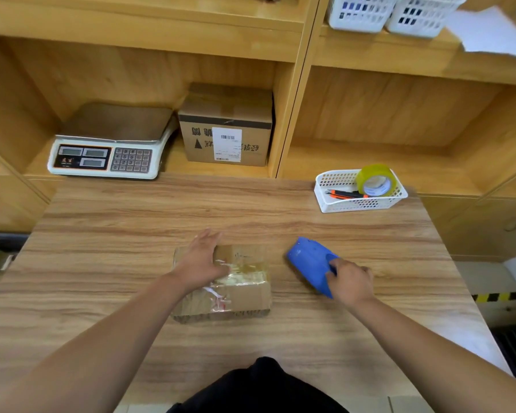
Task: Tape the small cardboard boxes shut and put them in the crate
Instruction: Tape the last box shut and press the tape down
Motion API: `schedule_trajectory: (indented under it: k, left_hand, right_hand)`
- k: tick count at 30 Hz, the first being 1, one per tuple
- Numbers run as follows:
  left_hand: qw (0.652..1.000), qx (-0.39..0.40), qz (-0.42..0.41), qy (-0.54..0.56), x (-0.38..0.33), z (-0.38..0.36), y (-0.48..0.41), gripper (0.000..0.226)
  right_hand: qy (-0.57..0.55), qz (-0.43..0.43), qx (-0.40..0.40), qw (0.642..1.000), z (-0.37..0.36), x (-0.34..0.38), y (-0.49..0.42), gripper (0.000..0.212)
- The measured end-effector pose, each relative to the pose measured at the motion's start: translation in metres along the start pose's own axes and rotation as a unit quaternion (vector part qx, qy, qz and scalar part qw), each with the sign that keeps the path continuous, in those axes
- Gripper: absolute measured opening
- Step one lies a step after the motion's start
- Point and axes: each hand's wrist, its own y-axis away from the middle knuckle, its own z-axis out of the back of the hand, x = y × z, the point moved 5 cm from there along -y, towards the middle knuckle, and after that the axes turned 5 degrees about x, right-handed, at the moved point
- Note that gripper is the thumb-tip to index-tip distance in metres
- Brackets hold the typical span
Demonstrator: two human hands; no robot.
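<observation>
A small cardboard box [245, 290] lies in the middle of the wooden table [131, 222], with shiny clear tape across its top and scraps of red-and-white tape on its front. My left hand [201, 257] rests flat on the box's top left part, fingers straight and pointing away from me. To the right of the box, my right hand [350, 281] grips a blue tape dispenser [310, 263] that sits low over the table, apart from the box. No crate is in view.
A white basket [334, 204] at the table's back right holds a roll of tape [376, 180] and an orange utility knife [344, 194]. In the shelf behind stand a weighing scale [108, 144] and a larger labelled carton [227, 126]. Two white baskets [393, 13] sit on the upper shelf.
</observation>
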Motion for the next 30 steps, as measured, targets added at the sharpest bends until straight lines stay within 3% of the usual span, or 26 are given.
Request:
schedule_trajectory:
  k: [5,9,14,18,23,30]
  left_hand:
    - [0.995,-0.021,-0.016,0.098,-0.021,0.014,0.002,0.083]
    - [0.973,-0.057,-0.053,0.219,-0.041,0.030,0.011,0.079]
    - [0.956,-0.079,-0.087,0.268,-0.050,0.044,0.035,0.074]
    - [0.961,-0.062,-0.098,0.251,-0.056,0.048,0.047,0.072]
    - [0.965,-0.037,-0.111,0.236,-0.060,0.050,0.054,0.055]
    - [0.949,-0.026,-0.096,0.299,-0.060,0.051,0.061,0.045]
  right_hand:
    - [-0.092,0.109,-0.054,0.988,0.026,0.024,-0.001,0.018]
    - [-0.120,0.230,-0.118,0.959,0.046,0.042,0.011,0.035]
    - [-0.100,0.349,-0.186,0.913,0.068,0.057,0.036,0.023]
    - [-0.093,0.377,-0.193,0.901,0.073,0.064,0.040,0.022]
    - [-0.092,0.392,-0.206,0.892,0.078,0.069,0.039,0.023]
    - [-0.098,0.407,-0.220,0.881,0.086,0.074,0.038,0.024]
